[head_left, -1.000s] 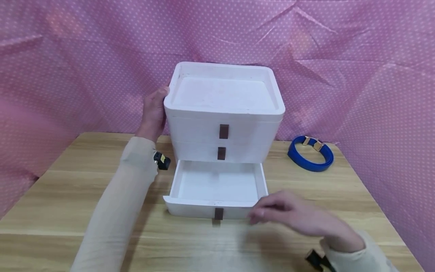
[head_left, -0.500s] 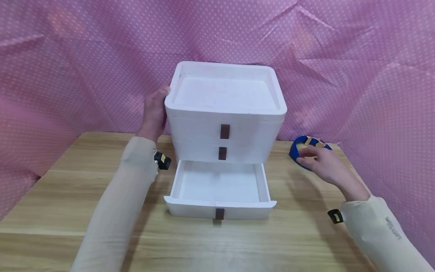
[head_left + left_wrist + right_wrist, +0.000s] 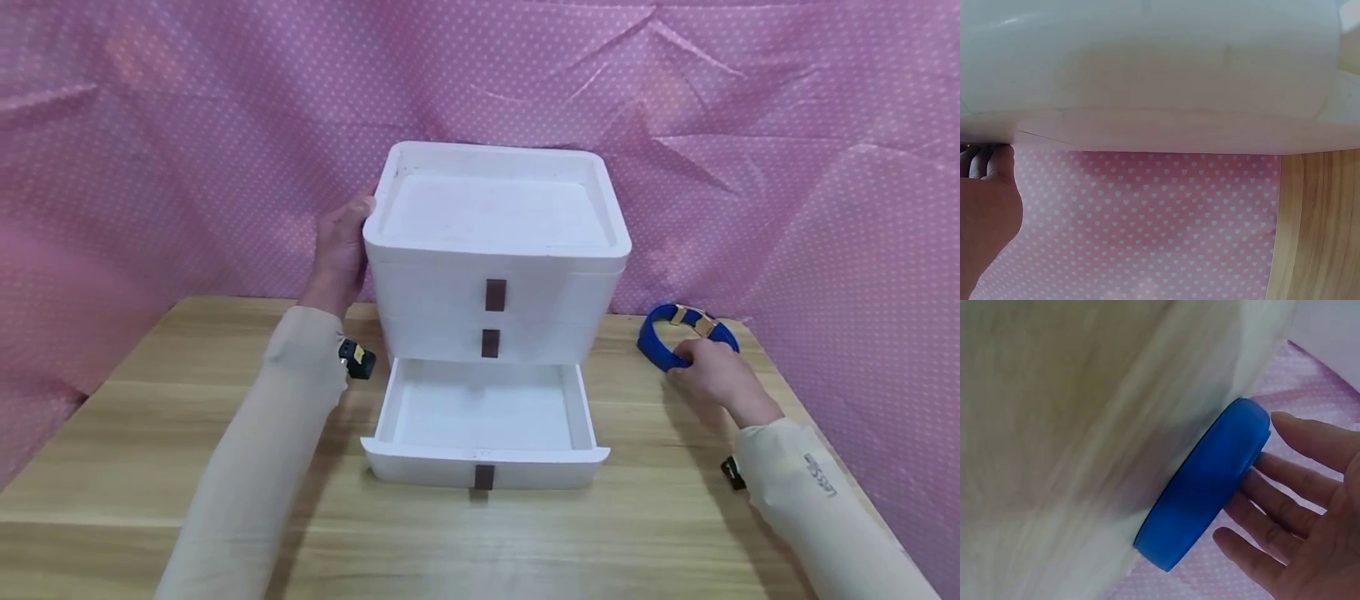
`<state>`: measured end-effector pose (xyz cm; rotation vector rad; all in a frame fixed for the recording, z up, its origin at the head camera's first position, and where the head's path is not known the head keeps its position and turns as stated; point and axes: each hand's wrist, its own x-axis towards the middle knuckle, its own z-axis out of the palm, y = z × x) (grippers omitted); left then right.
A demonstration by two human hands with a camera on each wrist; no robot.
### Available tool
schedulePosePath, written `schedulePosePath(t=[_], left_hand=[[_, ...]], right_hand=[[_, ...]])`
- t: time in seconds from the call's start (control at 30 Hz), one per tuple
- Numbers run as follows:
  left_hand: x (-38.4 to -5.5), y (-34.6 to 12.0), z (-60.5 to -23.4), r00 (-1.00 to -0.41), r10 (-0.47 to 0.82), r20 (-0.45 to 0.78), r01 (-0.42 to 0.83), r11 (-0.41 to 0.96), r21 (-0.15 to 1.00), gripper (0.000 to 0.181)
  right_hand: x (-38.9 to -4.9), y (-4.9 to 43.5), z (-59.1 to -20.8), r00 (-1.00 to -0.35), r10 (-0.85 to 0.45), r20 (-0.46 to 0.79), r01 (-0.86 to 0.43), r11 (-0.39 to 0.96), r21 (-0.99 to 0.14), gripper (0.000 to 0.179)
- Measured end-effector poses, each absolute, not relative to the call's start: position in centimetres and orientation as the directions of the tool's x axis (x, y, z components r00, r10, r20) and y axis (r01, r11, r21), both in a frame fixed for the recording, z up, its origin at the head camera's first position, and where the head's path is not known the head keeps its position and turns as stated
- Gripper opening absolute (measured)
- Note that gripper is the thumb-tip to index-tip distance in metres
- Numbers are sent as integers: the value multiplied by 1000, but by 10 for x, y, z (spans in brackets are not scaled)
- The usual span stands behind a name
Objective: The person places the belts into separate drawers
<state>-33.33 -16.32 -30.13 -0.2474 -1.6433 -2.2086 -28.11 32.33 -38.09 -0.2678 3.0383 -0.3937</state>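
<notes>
A white drawer cabinet (image 3: 435,292) with brown pull tabs stands on the table. Its bottom drawer (image 3: 487,475) is pulled out and shows a bare floor. My left hand (image 3: 339,250) holds the cabinet's left side, thumb near the top rim; its other fingers are mostly hidden in the head view. At the right lies a coiled blue belt (image 3: 660,350) with gold-coloured metal parts. My right hand (image 3: 716,375) is at the belt's near edge. In the right wrist view, several fingers (image 3: 1282,509) reach the edge of the belt, and the thumb lies just off its end.
The light wooden table (image 3: 300,517) carries the cabinet and belt. Pink dotted cloth (image 3: 262,150) hangs behind and along both sides, close to the cabinet's back and the belt. The open drawer's front juts toward me. Small black cameras (image 3: 358,358) sit at both wrists.
My right hand has moved from the drawer's right front corner out to the belt, then lowered to its near edge. The left hand, cabinet and drawer stay put.
</notes>
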Motion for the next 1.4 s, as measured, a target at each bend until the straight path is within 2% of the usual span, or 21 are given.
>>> schedulePosePath(t=[0.2, 0.63, 0.83, 1.07, 1.4], left_hand=[[-333, -161, -301, -919, -200, 339, 379, -219, 899, 25], [-330, -163, -298, -917, -211, 340, 381, -205, 902, 25], [-329, -162, -298, -916, -208, 343, 386, -220, 896, 25], [-329, -163, -299, -922, -206, 327, 366, -197, 909, 29], [-330, -162, -299, -918, -213, 335, 381, -232, 895, 23]], right_hand=[[-286, 329, -387, -983, -172, -64, -149, 950, -275, 35], [-294, 335, -392, -958, -280, -55, -254, 925, -282, 20], [-289, 334, -391, -955, -294, 34, -293, 925, -241, 25], [-276, 327, -381, -963, -234, 133, -260, 935, -239, 31], [-249, 311, -361, -906, -297, 303, -339, 936, -94, 37]])
